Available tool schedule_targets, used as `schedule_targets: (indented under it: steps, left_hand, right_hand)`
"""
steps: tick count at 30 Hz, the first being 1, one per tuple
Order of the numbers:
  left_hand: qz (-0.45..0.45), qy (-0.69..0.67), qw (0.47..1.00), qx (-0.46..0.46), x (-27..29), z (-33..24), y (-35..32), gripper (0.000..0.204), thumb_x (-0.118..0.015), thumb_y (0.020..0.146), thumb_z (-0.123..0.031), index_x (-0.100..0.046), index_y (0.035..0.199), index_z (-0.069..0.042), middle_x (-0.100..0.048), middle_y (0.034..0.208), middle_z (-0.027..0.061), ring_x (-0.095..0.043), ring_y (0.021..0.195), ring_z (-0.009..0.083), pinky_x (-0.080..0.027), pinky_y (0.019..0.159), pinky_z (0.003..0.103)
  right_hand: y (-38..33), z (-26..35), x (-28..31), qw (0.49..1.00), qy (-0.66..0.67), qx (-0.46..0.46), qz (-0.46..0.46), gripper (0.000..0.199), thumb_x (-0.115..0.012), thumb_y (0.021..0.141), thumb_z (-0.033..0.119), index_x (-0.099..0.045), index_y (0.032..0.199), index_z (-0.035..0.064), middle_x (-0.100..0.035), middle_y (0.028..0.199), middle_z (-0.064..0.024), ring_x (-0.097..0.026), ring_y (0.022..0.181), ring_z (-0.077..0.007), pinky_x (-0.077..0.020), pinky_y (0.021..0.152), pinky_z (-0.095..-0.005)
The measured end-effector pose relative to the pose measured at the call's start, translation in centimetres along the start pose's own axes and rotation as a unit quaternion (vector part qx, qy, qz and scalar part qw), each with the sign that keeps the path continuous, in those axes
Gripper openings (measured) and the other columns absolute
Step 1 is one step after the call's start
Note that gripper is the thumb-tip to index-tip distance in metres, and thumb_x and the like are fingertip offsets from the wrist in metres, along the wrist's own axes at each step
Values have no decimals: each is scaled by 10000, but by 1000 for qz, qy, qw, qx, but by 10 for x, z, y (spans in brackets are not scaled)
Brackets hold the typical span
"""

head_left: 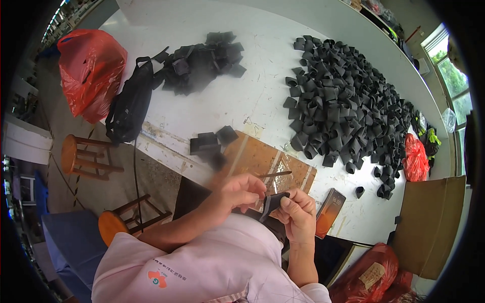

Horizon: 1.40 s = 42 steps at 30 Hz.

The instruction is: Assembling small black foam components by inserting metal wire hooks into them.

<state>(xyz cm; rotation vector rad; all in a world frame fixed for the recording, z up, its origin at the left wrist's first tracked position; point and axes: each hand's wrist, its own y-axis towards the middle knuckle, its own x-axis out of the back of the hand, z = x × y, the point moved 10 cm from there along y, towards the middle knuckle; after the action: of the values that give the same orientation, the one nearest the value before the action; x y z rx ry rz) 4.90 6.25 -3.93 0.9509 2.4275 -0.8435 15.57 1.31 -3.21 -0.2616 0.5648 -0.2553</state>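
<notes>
A small black fabric piece [273,204], folded into a loop with a paler edge, is pinched between the thumb and fingers of my right hand [298,211]. My left hand [239,192] is just left of the piece, its fingers bent and drawn together near the piece's edge; what they hold, if anything, is too small to make out. Just beyond my left fingers, a thin dark stick-like tool [277,174] shows over a brown board [247,154]. Several flat black fabric pieces [207,144] lie on the table by the board's left end.
A large heap of black fabric loops [348,96] covers the table's right side. Farther left are a pile of black pieces [202,65], a black bag [132,103] and a red plastic bag [93,70]. A phone [330,212] lies right of my right hand, before a cardboard box [429,222].
</notes>
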Motion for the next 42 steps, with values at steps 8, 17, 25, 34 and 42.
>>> schedule_targets:
  steps: [8, 17, 25, 34, 42]
  left_hand:
    - [79, 59, 995, 16, -17, -9, -3, 180, -608, 763, -118, -574, 899, -5, -586, 800, 22, -494, 679, 48, -364, 560, 185]
    - [-6, 137, 990, -29, -3, -13, 6, 82, -606, 762, -17, -582, 832, 19, -594, 714, 25, -520, 624, 34, -404, 537, 169]
    - [-157, 416, 828, -341, -28, -64, -23, 53, -594, 757, 35, -553, 762, 2, -560, 602, -5, -477, 492, 8, -374, 424, 169]
    - [54, -238, 969, -26, -22, -16, 8, 130, -513, 752, 57, -519, 867, -4, -556, 757, 42, -318, 457, -10, -268, 382, 144]
    - [-142, 98, 928, -329, -16, -61, -6, 144, -484, 758, 93, -517, 876, 17, -605, 817, 92, -441, 452, 2, -355, 393, 152]
  right_hand:
    - [6, -6, 3, 995, 92, -39, 1, 76, -540, 787, 40, -510, 732, -3, -438, 508, -9, -339, 404, -62, -266, 385, -202]
    - [9, 21, 7, 946, -282, 115, -112, 48, -553, 792, 36, -546, 755, 7, -420, 510, 16, -402, 450, -73, -313, 434, -202]
    - [-17, 52, -39, 816, -459, 334, -109, 153, -653, 709, 21, -565, 834, 8, -534, 722, -93, -534, 584, -200, -414, 492, -281]
    - [8, 36, -9, 933, -264, 210, -124, 58, -602, 731, -15, -587, 782, 7, -522, 667, -44, -485, 543, -138, -377, 465, -250]
    - [16, 1, -35, 977, 198, -54, 60, 150, -581, 823, 161, -557, 820, 13, -459, 655, 11, -325, 522, -58, -253, 450, -187]
